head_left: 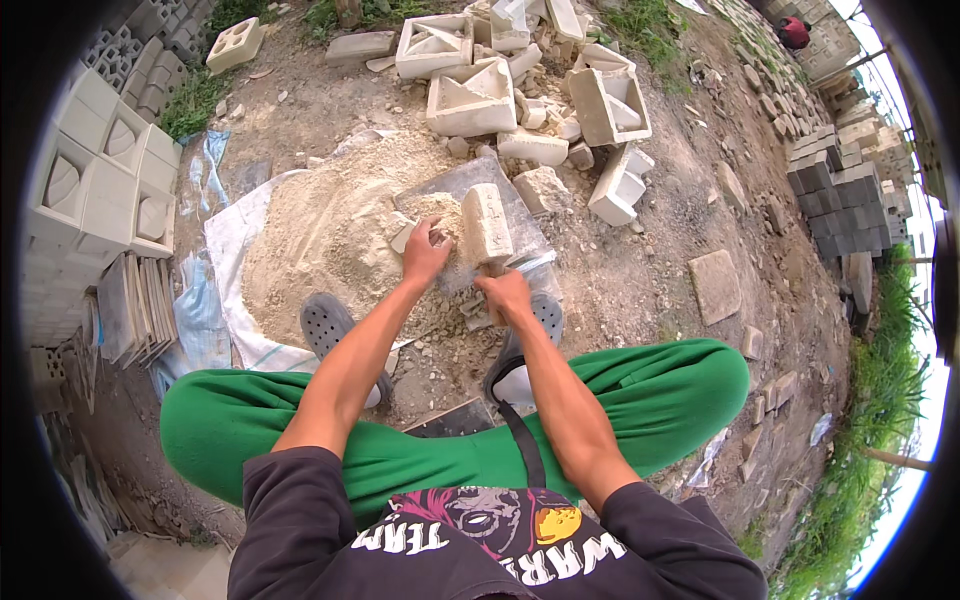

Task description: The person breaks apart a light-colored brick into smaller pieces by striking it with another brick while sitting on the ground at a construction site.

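My right hand (503, 294) is wrapped round the short handle of a dusty mallet with a thick, oblong pale head (487, 222). The head is over a flat grey slab (525, 225) strewn with crumbs. My left hand (428, 253) hovers at the slab's left edge, thumb and forefinger apart, with crushed material (447, 212) beneath. A small flat pale chunk (402, 237) lies against its outer fingers; part of the palm is hidden. To the left, a heap of pale crushed grit (330, 220) spreads over a white sack sheet (228, 240).
Broken pale vent blocks (472, 97) and rubble lie beyond the slab. Stacked vent blocks (110, 165) and leaning thin boards (140, 310) stand at left. Grey bricks (840, 195) are piled at right. My clogs (328, 322) flank the work area. A person in red (795, 32) is far off.
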The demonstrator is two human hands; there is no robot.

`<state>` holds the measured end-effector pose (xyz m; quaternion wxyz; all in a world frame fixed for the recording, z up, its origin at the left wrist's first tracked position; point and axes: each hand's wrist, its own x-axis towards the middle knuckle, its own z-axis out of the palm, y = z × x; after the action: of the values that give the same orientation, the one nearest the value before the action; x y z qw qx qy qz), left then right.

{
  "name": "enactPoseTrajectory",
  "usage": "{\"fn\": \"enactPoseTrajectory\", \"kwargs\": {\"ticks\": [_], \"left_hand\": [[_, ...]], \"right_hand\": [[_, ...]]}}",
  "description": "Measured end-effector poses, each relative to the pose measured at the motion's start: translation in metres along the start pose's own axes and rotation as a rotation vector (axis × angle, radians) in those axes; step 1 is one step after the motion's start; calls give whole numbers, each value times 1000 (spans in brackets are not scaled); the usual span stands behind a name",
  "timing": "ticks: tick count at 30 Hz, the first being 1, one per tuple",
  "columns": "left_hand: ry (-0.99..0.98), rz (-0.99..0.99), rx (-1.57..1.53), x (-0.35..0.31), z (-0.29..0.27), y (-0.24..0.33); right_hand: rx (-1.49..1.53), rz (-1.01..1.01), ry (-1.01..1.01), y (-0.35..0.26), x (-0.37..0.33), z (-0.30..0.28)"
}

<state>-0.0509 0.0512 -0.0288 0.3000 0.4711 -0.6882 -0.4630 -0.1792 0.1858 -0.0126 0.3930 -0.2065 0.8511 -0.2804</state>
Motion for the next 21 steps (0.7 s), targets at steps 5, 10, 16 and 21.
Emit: {"fn": "enactPoseTrajectory", "kwargs": {"ticks": [5, 10, 16, 21], "left_hand": [[-76, -64, 141, -2, 1, 5], [-100, -104, 203, -1, 3, 7], [-115, 60, 485, 9, -1, 1], [-156, 65, 502, 2, -6, 3]], "right_hand": [[-87, -16, 3, 25, 9, 18], [108, -21, -43, 19, -1, 16], [84, 37, -90, 11, -3, 8], [56, 26, -79, 13, -4, 6]]}}
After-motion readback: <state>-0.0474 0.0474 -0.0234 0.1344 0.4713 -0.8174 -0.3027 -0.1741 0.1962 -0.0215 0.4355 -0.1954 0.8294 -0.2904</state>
